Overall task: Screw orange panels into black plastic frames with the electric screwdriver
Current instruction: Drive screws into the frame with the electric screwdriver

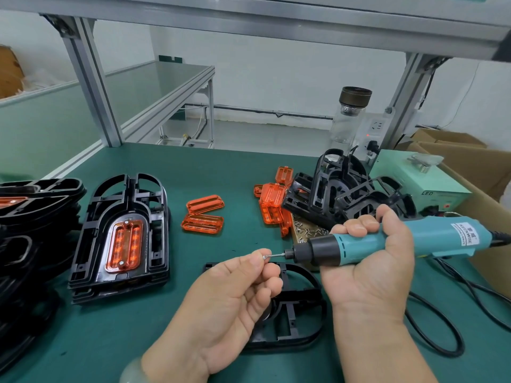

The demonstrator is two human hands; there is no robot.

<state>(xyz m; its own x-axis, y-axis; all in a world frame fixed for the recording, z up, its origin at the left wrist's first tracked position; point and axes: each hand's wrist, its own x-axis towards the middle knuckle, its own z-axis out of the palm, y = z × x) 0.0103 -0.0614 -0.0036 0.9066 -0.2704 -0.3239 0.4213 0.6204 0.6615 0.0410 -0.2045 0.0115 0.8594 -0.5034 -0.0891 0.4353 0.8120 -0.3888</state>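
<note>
My right hand (pixel 370 261) grips the teal electric screwdriver (pixel 387 241), held level with its bit pointing left. My left hand (pixel 237 294) pinches a small screw (pixel 265 256) against the bit's tip. Beneath both hands a black plastic frame (pixel 293 324) lies flat on the green mat, partly hidden by my hands. To the left, another black frame (pixel 121 233) tops a stack, with an orange panel (pixel 124 246) seated in it and a screw at each end. Two loose orange panels (pixel 203 214) lie mid-table.
More orange panels (pixel 272 200) and a heap of black frames (pixel 343 194) sit at the back right, beside a tray of screws (pixel 307 231). A stack of frames (pixel 30 233) fills the left edge. A power box (pixel 414 178), cardboard boxes and black cables lie to the right.
</note>
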